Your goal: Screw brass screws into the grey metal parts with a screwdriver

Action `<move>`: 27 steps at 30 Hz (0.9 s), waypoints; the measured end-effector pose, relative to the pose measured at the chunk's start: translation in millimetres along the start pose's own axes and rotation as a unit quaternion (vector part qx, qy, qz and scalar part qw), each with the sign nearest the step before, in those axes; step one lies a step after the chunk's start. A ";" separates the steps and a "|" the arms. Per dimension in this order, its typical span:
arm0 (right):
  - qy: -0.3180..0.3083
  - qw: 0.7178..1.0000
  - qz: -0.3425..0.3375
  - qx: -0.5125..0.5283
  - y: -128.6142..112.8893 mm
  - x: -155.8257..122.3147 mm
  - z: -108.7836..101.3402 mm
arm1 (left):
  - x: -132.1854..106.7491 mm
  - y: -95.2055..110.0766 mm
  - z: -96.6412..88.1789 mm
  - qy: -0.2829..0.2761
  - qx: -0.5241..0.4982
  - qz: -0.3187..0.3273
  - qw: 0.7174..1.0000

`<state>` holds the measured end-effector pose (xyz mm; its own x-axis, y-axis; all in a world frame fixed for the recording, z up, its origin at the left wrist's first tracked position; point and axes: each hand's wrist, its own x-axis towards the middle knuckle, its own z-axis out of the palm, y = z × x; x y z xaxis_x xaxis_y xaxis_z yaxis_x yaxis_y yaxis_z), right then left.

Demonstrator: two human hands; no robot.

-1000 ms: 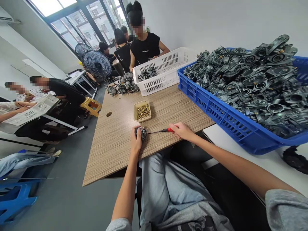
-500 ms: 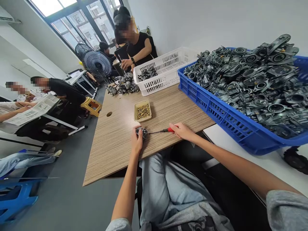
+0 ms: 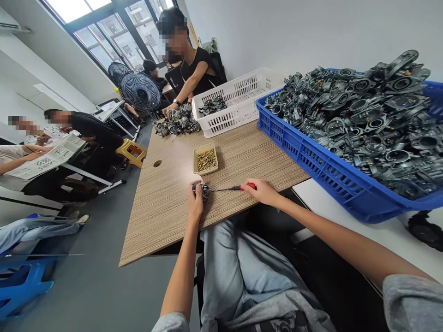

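Observation:
My left hand (image 3: 194, 201) is closed around a small grey metal carburetor part (image 3: 203, 189) resting on the wooden table (image 3: 166, 203) near its front edge. My right hand (image 3: 263, 191) grips the red handle of a screwdriver (image 3: 238, 187). Its thin dark shaft lies almost level and its tip meets the part from the right. A small beige tray of brass screws (image 3: 205, 160) sits just beyond the part.
A blue crate (image 3: 311, 157) heaped with grey metal castings fills the right. A white basket (image 3: 238, 99) stands behind it, with a pile of parts (image 3: 177, 122) to its left where a person in black reaches. Fans and seated people occupy the left.
My hands, the part and the screwdriver have barely moved. The person in black at the far end has leaned left and now reaches a hand onto the pile of parts.

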<state>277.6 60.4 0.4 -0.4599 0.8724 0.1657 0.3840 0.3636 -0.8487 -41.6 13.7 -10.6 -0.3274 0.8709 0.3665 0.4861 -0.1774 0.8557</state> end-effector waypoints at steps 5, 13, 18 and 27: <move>0.004 1.000 -0.007 -0.003 4.1 -1.4 1.4 | -0.1 1.3 0.2 0.004 -0.003 -0.004 1.000; 0.017 0.999 -0.042 -0.009 8.7 -3.2 3.7 | 0.2 4.8 0.3 0.018 0.010 0.002 1.000; 0.021 0.999 -0.035 0.006 7.0 -2.6 4.3 | 0.6 2.6 0.2 0.016 0.004 0.002 1.000; -0.007 1.000 -0.004 -0.006 2.6 0.2 3.4 | 0.2 2.6 0.6 0.013 0.008 0.008 1.000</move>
<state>275.7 60.4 -3.6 -0.4739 0.8648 0.1658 0.3903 0.3751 -0.8408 -39.9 13.7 -8.5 -0.3411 0.8555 0.3896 0.5042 -0.1833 0.8439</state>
